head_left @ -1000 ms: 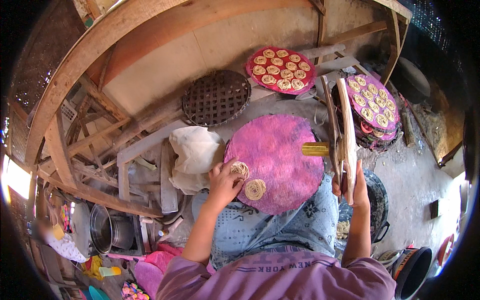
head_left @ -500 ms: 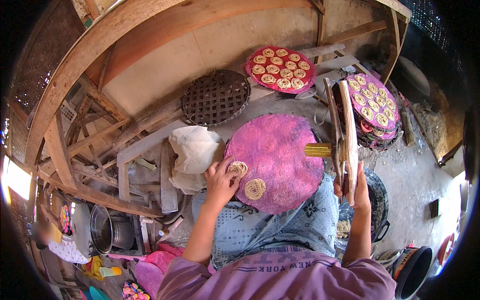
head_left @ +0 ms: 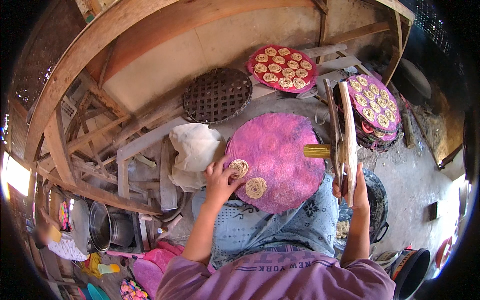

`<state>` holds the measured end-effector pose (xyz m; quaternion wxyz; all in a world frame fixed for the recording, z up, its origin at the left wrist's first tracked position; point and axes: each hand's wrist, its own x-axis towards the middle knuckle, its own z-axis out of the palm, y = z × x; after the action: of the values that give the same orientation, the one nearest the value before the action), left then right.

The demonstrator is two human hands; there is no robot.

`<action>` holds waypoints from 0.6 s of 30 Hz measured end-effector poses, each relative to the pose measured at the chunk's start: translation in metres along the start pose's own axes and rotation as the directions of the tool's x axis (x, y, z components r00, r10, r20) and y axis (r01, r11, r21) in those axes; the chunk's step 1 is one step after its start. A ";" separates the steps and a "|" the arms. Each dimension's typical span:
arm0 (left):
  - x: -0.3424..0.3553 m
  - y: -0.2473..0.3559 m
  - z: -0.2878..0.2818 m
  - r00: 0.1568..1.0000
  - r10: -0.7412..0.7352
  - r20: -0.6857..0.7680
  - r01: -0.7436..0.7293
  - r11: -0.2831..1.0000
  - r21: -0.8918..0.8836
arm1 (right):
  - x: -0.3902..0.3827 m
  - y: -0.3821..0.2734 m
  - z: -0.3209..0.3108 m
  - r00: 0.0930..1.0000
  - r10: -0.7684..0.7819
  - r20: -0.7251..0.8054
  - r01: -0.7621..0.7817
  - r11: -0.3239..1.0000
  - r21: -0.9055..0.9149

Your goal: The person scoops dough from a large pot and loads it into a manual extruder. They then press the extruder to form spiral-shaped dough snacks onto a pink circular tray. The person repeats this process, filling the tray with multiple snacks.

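A wooden frame [head_left: 57, 150] and a metal pot [head_left: 101, 227] at the left of my view.
I see the frame's beams before a pale wall [head_left: 175, 62]. Low on the left, a person [head_left: 67, 250] in white patterned clothing is near the pot, with a yellow cloth [head_left: 92, 265] and a cup [head_left: 106, 269] just beside; a pink cloth [head_left: 149, 272] lies closer in, and a black bucket [head_left: 414, 277] stands at lower right.

Right grip [head_left: 359, 189] partly behind wooden handles [head_left: 348, 142], black tub [head_left: 378, 200] partly behind forearm [head_left: 356, 235], purple shirt [head_left: 280, 280] cropped below

Glare whitens an opening [head_left: 18, 178] far beyond the left edge of the pink tray [head_left: 285, 145]; beams [head_left: 84, 52] bend toward the dark, seemingly soft fisheye rim.
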<state>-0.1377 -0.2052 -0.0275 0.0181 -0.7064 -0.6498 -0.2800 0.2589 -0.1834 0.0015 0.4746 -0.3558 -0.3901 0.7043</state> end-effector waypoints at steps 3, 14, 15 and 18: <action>0.002 -0.011 -0.009 0.993 -0.068 -0.098 0.064 0.997 -0.046 | -0.003 0.000 0.001 1.000 0.006 -0.001 -0.006 1.000 -0.001; 0.092 0.063 -0.058 1.000 -0.005 0.009 0.008 -0.161 -0.987 | 0.001 0.005 0.037 0.887 0.232 0.399 -0.160 0.965 -0.207; 0.105 0.075 -0.059 1.000 0.023 0.019 0.025 -0.283 -0.959 | 0.001 -0.001 0.044 0.893 0.318 0.318 -0.219 0.925 -0.310; 0.125 0.095 -0.057 0.993 0.112 0.040 0.099 -0.586 -0.805 | 0.006 -0.025 0.063 0.818 0.436 0.377 -0.240 0.852 -0.464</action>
<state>-0.0707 -0.1283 0.1049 -0.6571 -0.3563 -0.0398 -0.6631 0.2124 -0.1853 0.0503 0.1482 -0.3280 -0.5560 0.7492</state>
